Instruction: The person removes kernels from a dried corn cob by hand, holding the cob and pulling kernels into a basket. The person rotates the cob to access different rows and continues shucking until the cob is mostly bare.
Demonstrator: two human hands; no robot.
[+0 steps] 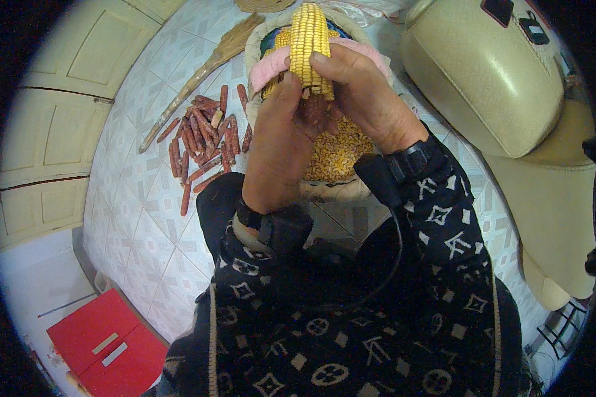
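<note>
Between my two hands stands an ear of yellow corn [309, 44], its tip pointing away from me. The kernels are gone from its lower end, where reddish cob shows. My left hand [278, 139] grips the lower left side with the thumb up. Opposite it, the thumb of my right hand [362, 89] presses on the kernels. Below lies a heap of loose corn kernels [335, 154] in a round cloth-rimmed container [335, 191]. A pink cloth roll [269, 67] crosses that container, and more corn ears [282, 38] lie beyond it.
Bare red corncobs [203, 129] are piled on the tiled floor [149, 238] at the left. A straw broom [203, 69] lies behind them. To the right stands a beige padded sofa [482, 74] with a phone on top. A red box [109, 342] sits lower left, below cream cabinet doors [54, 119].
</note>
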